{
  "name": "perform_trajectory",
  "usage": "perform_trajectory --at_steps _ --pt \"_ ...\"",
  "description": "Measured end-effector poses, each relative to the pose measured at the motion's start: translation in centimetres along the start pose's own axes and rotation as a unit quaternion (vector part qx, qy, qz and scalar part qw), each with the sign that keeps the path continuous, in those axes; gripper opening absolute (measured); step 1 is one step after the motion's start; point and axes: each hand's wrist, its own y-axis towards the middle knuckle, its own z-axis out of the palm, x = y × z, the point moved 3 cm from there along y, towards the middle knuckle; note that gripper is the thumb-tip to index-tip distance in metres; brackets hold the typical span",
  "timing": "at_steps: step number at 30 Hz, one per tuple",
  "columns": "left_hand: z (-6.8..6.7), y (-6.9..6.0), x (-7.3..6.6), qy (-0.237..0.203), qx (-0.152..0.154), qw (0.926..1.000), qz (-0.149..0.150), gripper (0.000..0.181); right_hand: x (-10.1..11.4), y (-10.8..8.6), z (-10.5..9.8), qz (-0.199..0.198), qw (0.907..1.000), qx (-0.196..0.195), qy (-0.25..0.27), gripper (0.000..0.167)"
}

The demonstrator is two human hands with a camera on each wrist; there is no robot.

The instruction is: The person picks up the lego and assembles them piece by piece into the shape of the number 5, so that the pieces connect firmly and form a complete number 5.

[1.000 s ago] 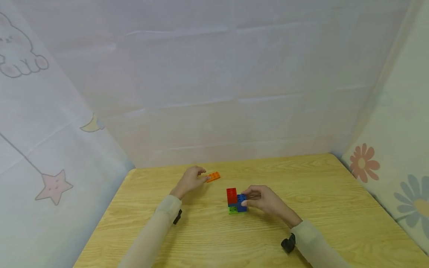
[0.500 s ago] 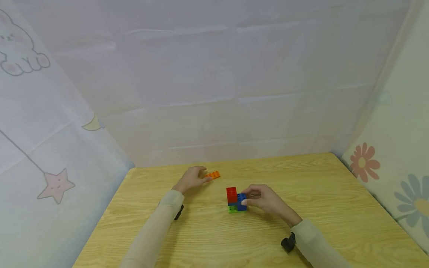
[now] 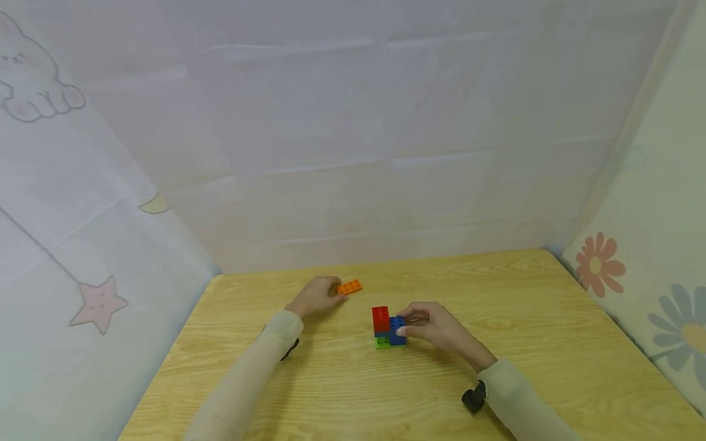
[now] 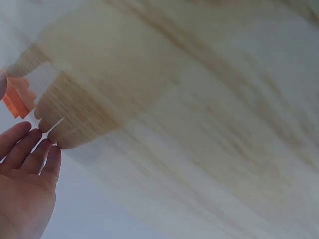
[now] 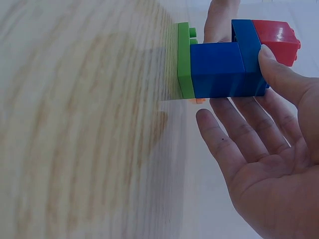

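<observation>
Near the table's far side, my left hand (image 3: 318,294) is at the left end of a flat orange toy brick (image 3: 350,286) with studs. In the left wrist view, the orange brick (image 4: 20,95) lies between my thumb and my nearly straight fingers, with a small gap at the fingertips. My right hand (image 3: 436,326) pinches a toy-brick stack from the right, thumb on a blue brick (image 5: 251,59). The stack has a green base plate (image 5: 184,62), another blue brick (image 5: 217,69) and a red brick (image 5: 274,40) on top. It stands on the table.
The wood-grain table (image 3: 342,392) is bordered by a pale cloth at the back (image 3: 353,135) and printed cloths on both sides. Each wrist wears a dark strap or device, such as the right one (image 3: 474,397).
My left hand has shifted slightly around the end of the orange brick, its thumb now beside it rather than over it. My right hand stays on the stack. The view tilts slightly.
</observation>
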Motion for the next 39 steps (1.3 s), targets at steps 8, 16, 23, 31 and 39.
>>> perform_trajectory --at_steps 8,16,23,31,39 --pt "-0.5 0.2 -0.4 0.026 0.008 0.9996 -0.002 0.052 0.2 -0.1 -0.2 -0.005 1.0 0.001 0.007 0.034" --pt "-0.5 0.2 -0.7 0.031 0.009 0.9994 0.013 0.037 0.1 -0.2 0.0 -0.006 0.9998 0.002 0.019 0.034" --pt "-0.5 0.2 -0.8 0.04 -0.008 0.9986 0.032 0.034 0.4 -0.2 0.1 -0.003 0.9998 0.002 0.021 0.034" --pt "-0.9 -0.1 -1.3 0.018 -0.013 0.9996 0.016 0.03 0.3 -0.3 0.1 -0.005 0.9998 0.001 0.02 0.035" --pt "-1.4 -0.3 -0.8 -0.072 -0.028 0.9964 -0.034 0.035 0.3 -0.3 0.2 -0.015 0.9995 0.002 0.027 0.037"
